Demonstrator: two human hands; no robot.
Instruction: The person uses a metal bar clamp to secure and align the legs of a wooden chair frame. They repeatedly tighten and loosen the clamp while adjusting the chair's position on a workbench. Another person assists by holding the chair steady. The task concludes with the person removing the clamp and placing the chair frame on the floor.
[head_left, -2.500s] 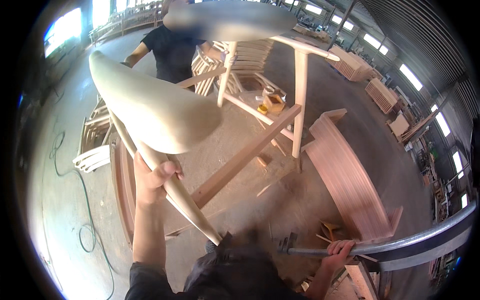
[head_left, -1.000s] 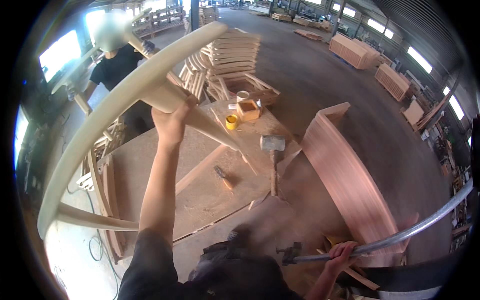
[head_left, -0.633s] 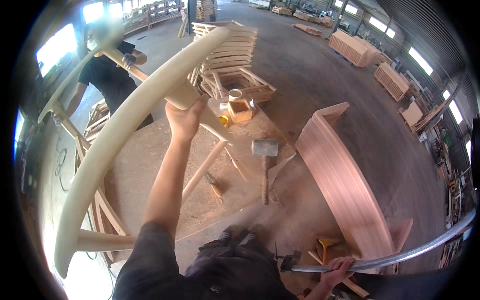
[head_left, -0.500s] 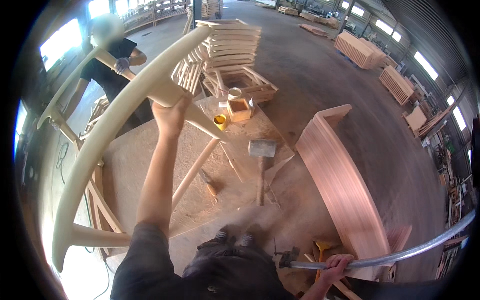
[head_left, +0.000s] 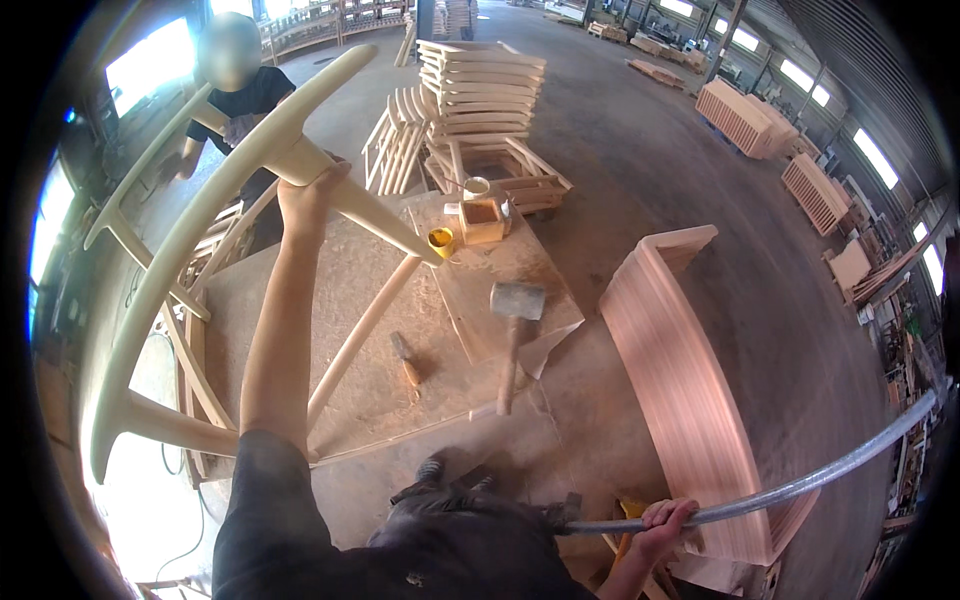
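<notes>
My left hand (head_left: 303,195) is closed around a pale wooden chair frame (head_left: 165,275), near the joint where a leg meets the long curved rail. The frame stands tilted at the left, above the workbench (head_left: 275,320). At the lower right, my right hand (head_left: 668,528) grips a long metal bar clamp (head_left: 800,487). The clamp's dark jaw lies by my waist, and its bar runs out to the right. A mallet (head_left: 517,302) with a wooden handle and a chisel (head_left: 406,362) lie on the bench between my arms.
A co-worker (head_left: 238,105) stands across the frame at the far left. A yellow cup (head_left: 440,240) and a wooden box (head_left: 481,222) sit on the bench's far end. Stacked chair frames (head_left: 480,95) stand behind. Curved reddish wood pieces (head_left: 690,400) stand at my right.
My left hand and the chair frame have shifted a little left in view. The clamp's far end has swung up slightly, still in my right hand. My view has moved somewhat.
</notes>
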